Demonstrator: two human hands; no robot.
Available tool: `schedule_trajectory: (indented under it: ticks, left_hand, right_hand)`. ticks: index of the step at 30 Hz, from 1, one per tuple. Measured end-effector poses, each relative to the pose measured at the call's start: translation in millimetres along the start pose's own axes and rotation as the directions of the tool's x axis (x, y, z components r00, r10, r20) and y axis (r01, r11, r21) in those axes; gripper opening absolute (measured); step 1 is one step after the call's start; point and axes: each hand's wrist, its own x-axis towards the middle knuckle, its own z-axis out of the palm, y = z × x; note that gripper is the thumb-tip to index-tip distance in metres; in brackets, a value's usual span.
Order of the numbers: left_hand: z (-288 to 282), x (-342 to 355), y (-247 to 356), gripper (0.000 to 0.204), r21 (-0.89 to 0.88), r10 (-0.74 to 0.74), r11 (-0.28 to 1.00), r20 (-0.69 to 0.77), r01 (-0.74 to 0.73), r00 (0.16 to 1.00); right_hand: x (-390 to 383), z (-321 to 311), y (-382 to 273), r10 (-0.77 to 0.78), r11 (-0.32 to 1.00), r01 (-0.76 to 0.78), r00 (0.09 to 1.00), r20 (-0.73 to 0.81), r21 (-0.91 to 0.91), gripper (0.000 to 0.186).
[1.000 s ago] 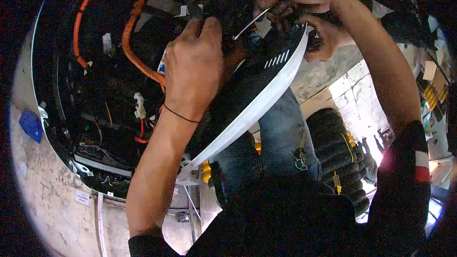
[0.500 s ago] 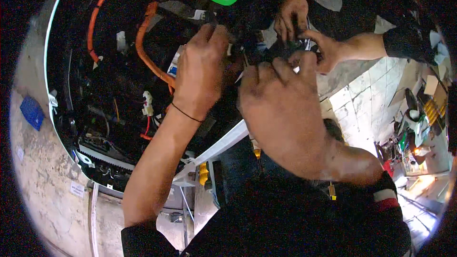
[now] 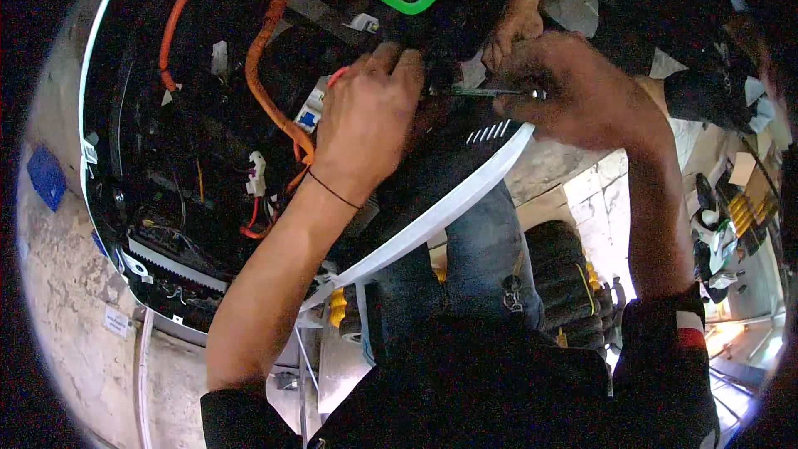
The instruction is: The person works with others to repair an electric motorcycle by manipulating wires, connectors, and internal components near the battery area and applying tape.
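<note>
My left hand (image 3: 370,112) is curled down into a dark compartment of wiring, its fingertips on or around something I cannot make out. A small red item shows at its edge, beside a white connector block (image 3: 309,112) with a blue part and a thick orange cable (image 3: 274,108). My right hand (image 3: 582,91), blurred, grips a slim metal tool (image 3: 486,91) lying level, its left end close to my left fingers. Below both hands runs a curved white panel edge (image 3: 432,219) beside a dark slotted surface (image 3: 485,132).
A green-framed part (image 3: 399,3) sits at the top. Another person's hand (image 3: 515,33) reaches down behind my right hand. A pale wall (image 3: 75,283) is at left. My legs (image 3: 482,249), dark ribbed material (image 3: 557,266) and clutter (image 3: 723,233) show below and right.
My right hand swung down toward me, then back up to the right, the tool now level. My left hand shifted slightly right. The other person's hand came into view from above.
</note>
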Motion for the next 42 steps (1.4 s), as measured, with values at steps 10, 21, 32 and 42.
schedule_trajectory:
  ticks: [10, 21, 32, 42]
  left_hand:
    - [-8.4, 4.6, 11.2, 0.023, -0.001, -0.054, 0.999, 0.028, 0.054, 0.998]
    - [-7.9, 5.8, 9.5, 0.015, -0.021, -0.061, 0.998, 0.055, 0.062, 0.997]
    - [-5.4, 4.3, 5.6, 0.014, -0.096, -0.059, 0.994, 0.006, 0.059, 0.998]
    - [-2.9, 4.0, 4.7, 0.016, -0.067, -0.079, 0.994, 0.038, 0.082, 0.996]
  right_hand:
    - [63.2, -17.4, 62.8, -0.093, 0.982, 0.052, 0.971, 0.222, 0.182, 0.027]
    - [62.7, 6.0, 70.4, -0.078, 0.920, 0.021, 0.988, 0.130, 0.392, 0.026]
    - [-31.2, 61.6, -81.1, -0.163, 0.978, 0.091, 0.895, -0.415, -0.188, 0.021]
    - [-21.4, 57.6, -94.7, 0.049, 0.975, -0.110, 0.954, -0.295, -0.194, 0.022]
